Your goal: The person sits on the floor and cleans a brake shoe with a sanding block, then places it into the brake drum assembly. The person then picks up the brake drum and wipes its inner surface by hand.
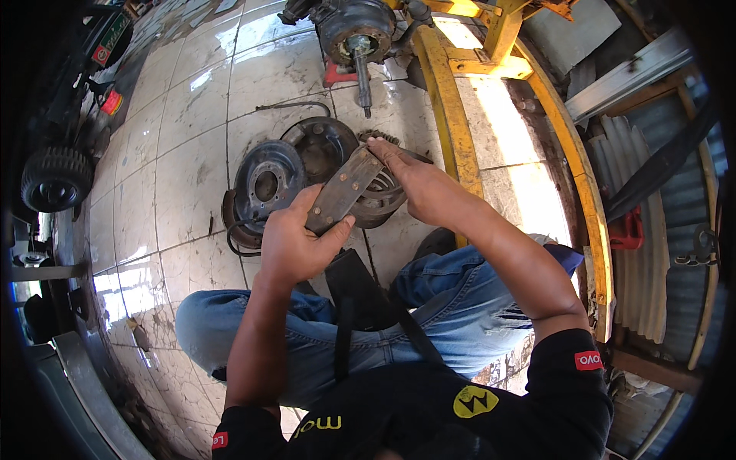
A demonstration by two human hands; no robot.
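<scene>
I hold a worn brown brake shoe (pixel 343 192) with rivets along its lining, tilted over the parts on the floor. My left hand (pixel 295 241) is closed on its lower left end, thumb on the lining. My right hand (pixel 422 184) grips the upper right end, fingers along the edge. Just beyond lie two dark brake backing plates, a near one (pixel 287 178) with a round centre hole and a farther one (pixel 313 138). Partly hidden under my hands is a round, ringed metal part (pixel 376 218). A curved piece like another brake shoe (pixel 230 211) rests at the left.
An axle end with a long spindle (pixel 362 77) projects ahead, near a red object (pixel 340 73). A yellow steel frame (pixel 448 115) stands to the right. A cable or hose (pixel 299 104) lies on the tiled floor (pixel 184 146). A tyre (pixel 57 180) is at far left.
</scene>
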